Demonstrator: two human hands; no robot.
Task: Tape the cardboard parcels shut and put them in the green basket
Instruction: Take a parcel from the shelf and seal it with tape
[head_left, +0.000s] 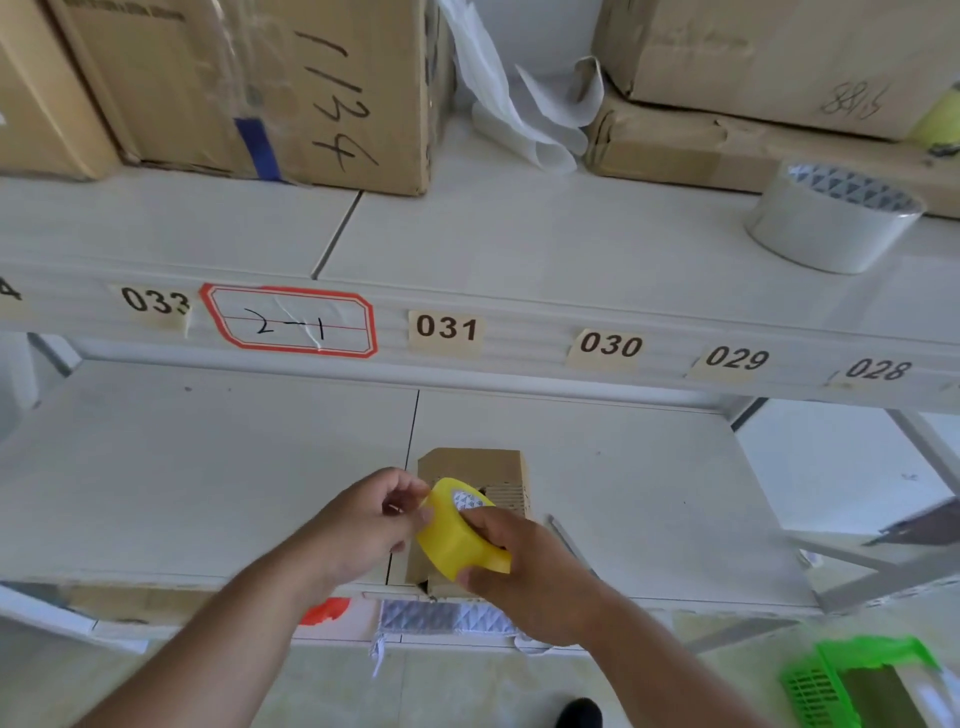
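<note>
Gripping a yellow tape roll (457, 540), right hand (524, 571); left hand (363, 525) pinches its edge.

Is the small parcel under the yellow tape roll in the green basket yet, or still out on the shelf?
Out. The small parcel lies on the lower shelf beneath both hands; the green basket stands on the floor, lower right.

White lower shelf (156, 493) with a small cardboard parcel (470, 467); upper shelf (493, 234) with big cartons (234, 88), grey tape roll (831, 218).
</note>
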